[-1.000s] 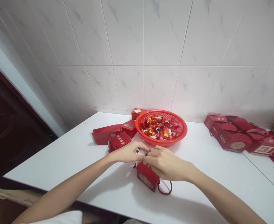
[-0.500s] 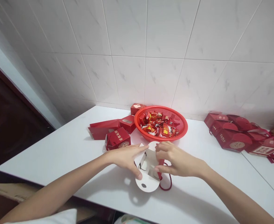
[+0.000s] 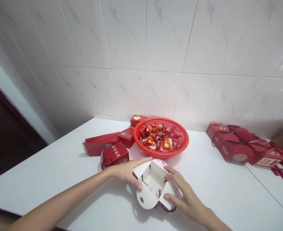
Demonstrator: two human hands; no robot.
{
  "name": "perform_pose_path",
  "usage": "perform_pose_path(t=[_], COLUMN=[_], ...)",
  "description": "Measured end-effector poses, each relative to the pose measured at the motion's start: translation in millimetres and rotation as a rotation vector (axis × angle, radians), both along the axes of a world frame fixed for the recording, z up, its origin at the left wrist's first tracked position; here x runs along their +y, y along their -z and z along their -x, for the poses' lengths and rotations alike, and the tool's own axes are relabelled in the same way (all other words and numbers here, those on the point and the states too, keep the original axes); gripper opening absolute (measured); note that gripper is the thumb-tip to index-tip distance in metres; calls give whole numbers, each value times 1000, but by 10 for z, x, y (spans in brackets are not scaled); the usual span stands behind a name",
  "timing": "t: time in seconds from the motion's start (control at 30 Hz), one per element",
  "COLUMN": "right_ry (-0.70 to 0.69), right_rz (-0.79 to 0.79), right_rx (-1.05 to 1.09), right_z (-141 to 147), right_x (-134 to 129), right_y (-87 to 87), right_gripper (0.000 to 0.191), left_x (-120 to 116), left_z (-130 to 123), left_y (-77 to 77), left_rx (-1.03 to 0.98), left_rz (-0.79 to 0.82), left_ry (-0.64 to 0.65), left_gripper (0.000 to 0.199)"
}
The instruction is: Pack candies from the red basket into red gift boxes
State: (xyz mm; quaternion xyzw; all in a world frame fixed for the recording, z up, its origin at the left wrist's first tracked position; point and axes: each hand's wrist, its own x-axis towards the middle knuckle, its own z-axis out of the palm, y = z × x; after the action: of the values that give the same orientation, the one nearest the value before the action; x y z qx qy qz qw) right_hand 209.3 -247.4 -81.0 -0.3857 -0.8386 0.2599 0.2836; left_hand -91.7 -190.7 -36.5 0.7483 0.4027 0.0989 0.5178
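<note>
the person's left hand (image 3: 129,173) grasps one side of an open gift box (image 3: 154,183), thumb on a rounded flap, while the right hand (image 3: 183,195) grips the opposite side with its fingers spread. the box sits on the white table (image 3: 204,195), its white inside facing up and a dark red cord beneath its near side. just beyond it is a red plastic colander (image 3: 185,146) of wrapped candies (image 3: 166,142); a closed red box (image 3: 115,155) lies beside the left hand.
</note>
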Motion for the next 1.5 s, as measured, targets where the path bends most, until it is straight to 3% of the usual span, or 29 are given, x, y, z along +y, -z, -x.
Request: perform_pose_path(t=[0.13, 0.23, 0.33, 0.43, 0.5, 0.57, 0.67, 0.73, 0.83, 0.93, 1.07, 1.17, 1.37, 1.5], right_ry=[139, 146, 153, 237, 311, 371, 429, 466, 513, 519, 528, 551, 550, 468], right_rz=[-217, -367, -459, -471, -420, -317, -182, -38, 76, 133, 202, 235, 297, 374], right_rx=[13, 38, 137, 274, 375, 454, 567, 552, 505, 491, 630, 756, 832, 863], right_z=[32, -3, -95, -179, -183, -127, 32, 127, 173, 139, 106, 96, 88, 108], right_x=[-27, 11, 177, 520, 836, 1189, 1685, 1930, 2146, 2232, 2261, 2279, 2244, 2164], right_y=[137, 73, -170, -522, -741, -893, -938, -859, -667, -494, -394, -382, -441, -525], right_gripper=[37, 41, 35, 25, 22, 22, 18, 12, 9, 11, 19, 23, 35, 37], left_x=[84, 108, 107, 157, 276, 480, 875, 1133, 1481, 1772, 1991, 2058, 2135, 2121], left_z=[-19, 27, 132, 155, 42, -189, -664, -966, -1256, -1300, -1148, -1039, -955, -996], left_y=[115, 18, -283, -706, -944, -1053, -902, -660, -309, -136, -127, -168, -209, -220], left_rx=[-125, -13, 178, 238, 251, 278, 294, 413, 643, 722, 665, 474, -110, -416], left_rz=[-42, -153, -263, -422, -524, -582, -550, -580, -573, -606, -718, -680, -524, -258], left_ry=[-42, -4, 33, 18, 1, 62, 271, 337, 326, 294, 107, -88, -362, -442], left_gripper=[106, 103, 90, 60, 50, 45, 42, 67, 101, 105, 83, 71, 74, 58])
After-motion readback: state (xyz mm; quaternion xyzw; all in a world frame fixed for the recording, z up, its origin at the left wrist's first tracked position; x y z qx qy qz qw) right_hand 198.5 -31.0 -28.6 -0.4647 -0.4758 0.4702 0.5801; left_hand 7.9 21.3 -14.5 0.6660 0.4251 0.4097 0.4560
